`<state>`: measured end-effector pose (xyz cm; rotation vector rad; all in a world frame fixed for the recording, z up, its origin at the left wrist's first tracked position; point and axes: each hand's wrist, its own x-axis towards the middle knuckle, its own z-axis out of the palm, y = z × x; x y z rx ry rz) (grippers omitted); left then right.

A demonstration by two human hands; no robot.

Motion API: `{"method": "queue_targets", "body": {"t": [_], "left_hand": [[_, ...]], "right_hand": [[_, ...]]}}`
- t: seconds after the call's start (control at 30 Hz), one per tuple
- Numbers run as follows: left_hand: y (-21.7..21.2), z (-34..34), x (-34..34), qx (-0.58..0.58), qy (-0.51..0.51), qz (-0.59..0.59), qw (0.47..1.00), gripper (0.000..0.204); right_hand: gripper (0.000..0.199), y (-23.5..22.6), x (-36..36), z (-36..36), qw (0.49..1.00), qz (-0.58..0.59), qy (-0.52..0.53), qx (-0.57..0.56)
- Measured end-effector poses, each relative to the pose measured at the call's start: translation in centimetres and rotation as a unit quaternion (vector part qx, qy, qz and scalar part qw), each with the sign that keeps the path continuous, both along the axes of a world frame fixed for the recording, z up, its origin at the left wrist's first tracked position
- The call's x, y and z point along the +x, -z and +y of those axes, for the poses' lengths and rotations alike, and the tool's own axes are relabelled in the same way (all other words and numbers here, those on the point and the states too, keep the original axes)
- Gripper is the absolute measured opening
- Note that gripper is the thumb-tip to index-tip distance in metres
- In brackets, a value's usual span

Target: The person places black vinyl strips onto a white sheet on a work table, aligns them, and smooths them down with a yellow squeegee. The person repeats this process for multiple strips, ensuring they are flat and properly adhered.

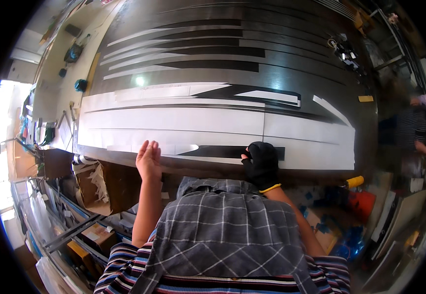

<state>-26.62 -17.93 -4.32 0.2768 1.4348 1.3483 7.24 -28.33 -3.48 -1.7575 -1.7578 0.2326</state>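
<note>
My bare left hand (pixel 149 159) is raised at the near edge of a long white sheet (pixel 213 120), its fingers loosely bent and a little apart, with nothing visible in them. My right hand (pixel 262 164) wears a black glove with a yellow cuff and bare fingertips. It rests on a black strip (pixel 218 151) near the sheet's front edge, its fingers curled in. Whatever they may hold is hidden. The strip meets a white piece with a rounded end on its left. Farther up the sheet lies a black-and-white angled strip (pixel 223 91).
Several black and white tapered strips (pixel 213 64) lie across the dark table (pixel 311 63). Tools cluster at the far right. A cardboard box (pixel 106 188) with paper scraps stands below at left. A yellow-handled object (pixel 355 182) lies near the right front edge. Another person (pixel 419 125) stands at right.
</note>
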Motion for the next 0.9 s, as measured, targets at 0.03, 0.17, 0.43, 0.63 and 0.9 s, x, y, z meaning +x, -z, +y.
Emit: {"method": "queue_targets", "body": {"t": [0.03,0.17,0.43,0.63,0.9], "left_hand": [[1.2,0.1,-2.5,0.019,0.015,-0.034,0.999,0.035],[1.1,0.5,-5.1,0.025,0.012,-0.101,0.994,0.043],[-0.9,-1.0,-4.8,0.053,0.063,-0.15,0.985,0.043],[-0.8,-2.0,-4.9,0.093,0.039,-0.188,0.977,0.04],[-2.1,-3.0,-4.7,0.096,-0.025,-0.159,0.982,0.037]], "right_hand": [[0.024,-0.1,-0.1,0.0,1.0,-0.001,-0.001,0.004],[0.026,0.1,-0.2,0.0,1.0,-0.002,-0.004,-0.008],[0.023,0.1,-0.2,0.0,0.999,-0.027,0.004,-0.021],[0.023,0.4,-0.2,-0.3,0.999,-0.036,0.0,-0.011],[0.023,0.3,-0.3,-0.3,0.999,-0.036,-0.01,-0.013]]}}
